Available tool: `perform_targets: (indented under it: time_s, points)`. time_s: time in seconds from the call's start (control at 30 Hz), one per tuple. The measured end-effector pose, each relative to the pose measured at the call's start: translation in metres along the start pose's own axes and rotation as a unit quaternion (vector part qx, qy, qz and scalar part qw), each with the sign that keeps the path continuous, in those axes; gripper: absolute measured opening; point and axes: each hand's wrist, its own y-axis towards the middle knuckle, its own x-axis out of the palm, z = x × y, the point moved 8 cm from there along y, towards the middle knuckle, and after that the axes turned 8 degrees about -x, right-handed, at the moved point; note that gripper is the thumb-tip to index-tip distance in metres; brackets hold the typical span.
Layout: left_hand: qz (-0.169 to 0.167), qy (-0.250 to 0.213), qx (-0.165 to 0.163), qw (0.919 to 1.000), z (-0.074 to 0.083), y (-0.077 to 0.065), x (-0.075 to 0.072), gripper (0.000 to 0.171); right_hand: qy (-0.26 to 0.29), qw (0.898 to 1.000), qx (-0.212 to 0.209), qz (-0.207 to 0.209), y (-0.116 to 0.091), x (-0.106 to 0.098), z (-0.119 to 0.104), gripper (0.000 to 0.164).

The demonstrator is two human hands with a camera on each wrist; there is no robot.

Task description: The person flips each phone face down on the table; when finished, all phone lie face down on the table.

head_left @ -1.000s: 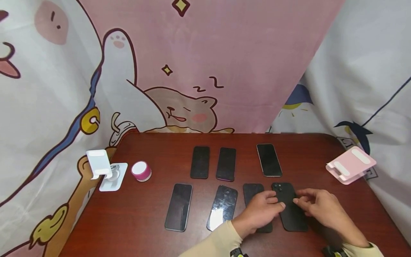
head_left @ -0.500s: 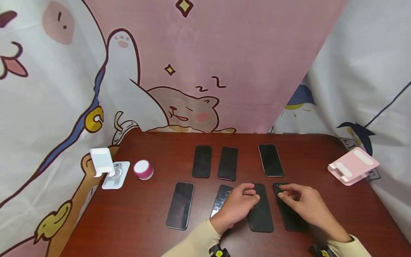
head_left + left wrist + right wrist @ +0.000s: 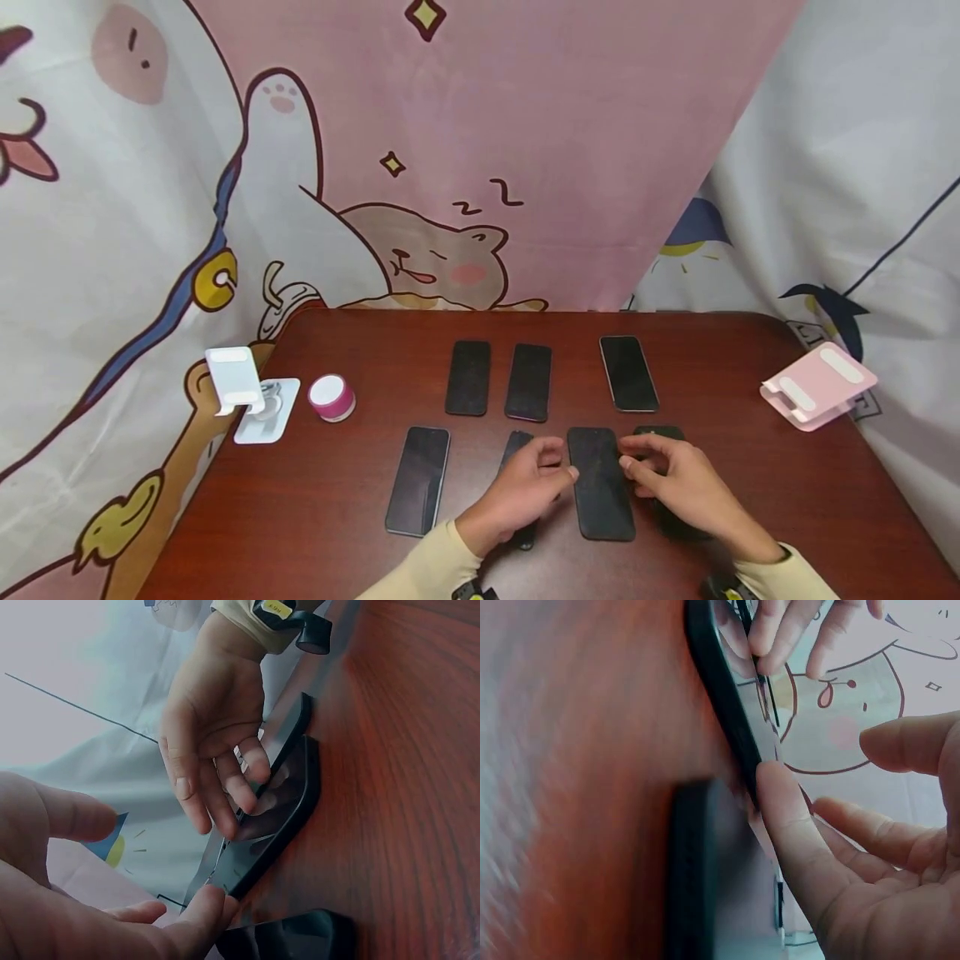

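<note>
A black smartphone lies on the table between the two hands. My left hand hovers at its left side, thumb and fingers parted and loosely bent, above another phone that it mostly covers. My right hand reaches to the upper right edge of the middle phone; in the right wrist view a fingertip appears to touch that edge. Beneath the right hand lies a further black phone, partly hidden. Neither hand grips anything.
Further left lies a phone. Behind are a phone, a second phone and a silver-edged phone. A pink-and-white jar and a white phone stand are left, a pink stand right.
Both hands have moved left. The right hand has gone from the rightmost phone to the middle one. The left hand has left the middle phone and now covers the phone beside it.
</note>
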Motion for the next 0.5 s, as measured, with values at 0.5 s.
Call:
perform_targets:
  time_s: [0.5]
  points:
    - [-0.069, -0.090, -0.026, 0.9932, -0.003, 0.005, 0.016, 0.062, 0.079, 0.996, 0.035, -0.011, -0.007, 0.011, 0.006, 0.060]
